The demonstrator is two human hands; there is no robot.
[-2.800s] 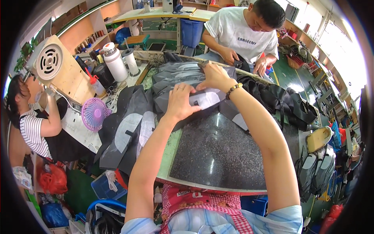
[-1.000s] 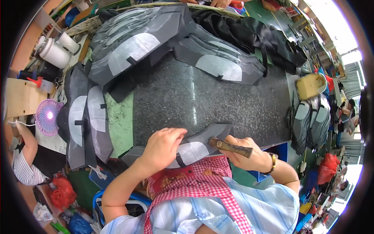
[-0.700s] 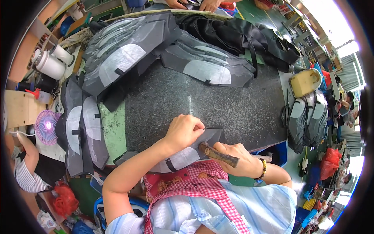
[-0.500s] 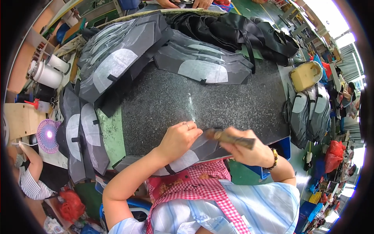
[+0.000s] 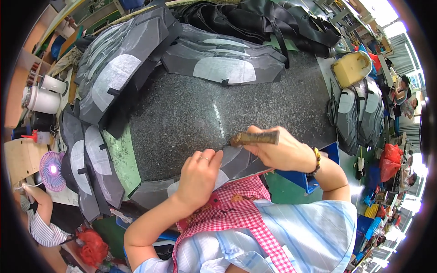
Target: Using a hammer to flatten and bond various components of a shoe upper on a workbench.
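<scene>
A dark grey panel (image 5: pixel 152 193) with a pale patch lies along the table's near edge, partly under my hands. My left hand (image 5: pixel 199 175) rests on its middle, fingers bent and close together, holding the panel against the table. In my right hand (image 5: pixel 284 150) is a short tool with a worn wooden handle (image 5: pixel 261 138), gripped over the panel's right part. The tool's brown end points left, near the panel's far edge; its working face is hidden.
Grey panels with pale patches lie in stacks at the far left (image 5: pixel 118 75), far middle (image 5: pixel 225 70), left (image 5: pixel 98 152) and right (image 5: pixel 348 118). Black strips (image 5: pixel 227 22) heap at the back. A yellow container (image 5: pixel 350 69) stands right; a pink fan (image 5: pixel 53 169) is left.
My left hand has shifted left and nearer, away from the tool. My right hand has moved slightly left and farther with the tool, whose handle now lies nearly level. The whole view has shifted.
</scene>
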